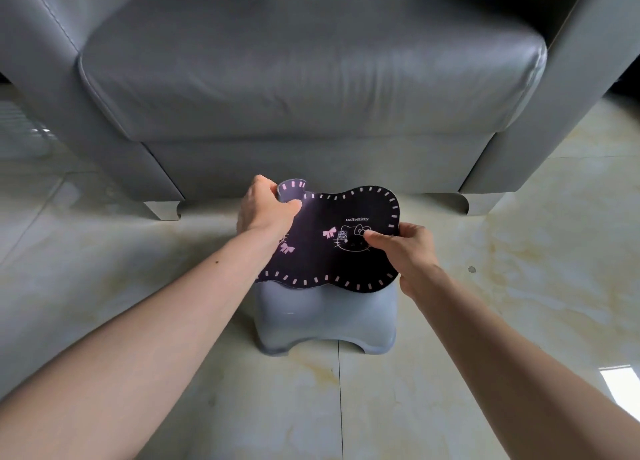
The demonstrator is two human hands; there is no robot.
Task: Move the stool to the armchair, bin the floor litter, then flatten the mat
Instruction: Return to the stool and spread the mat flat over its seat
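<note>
A small grey plastic stool (pixel 322 321) stands on the tiled floor right in front of the grey armchair (pixel 304 78). On its top lies a dark mat (pixel 329 251) with pink stitch marks and a cat print. My left hand (pixel 265 206) grips the mat's far left corner, which is curled upward. My right hand (pixel 412 251) pinches the mat's right edge, thumb on top. The stool's seat is hidden under the mat.
Glossy marble-patterned floor tiles (pixel 519 286) spread on all sides. A small dark speck (pixel 471 269) lies on the floor to the right. The armchair's short feet (pixel 162 210) stand left and right behind the stool.
</note>
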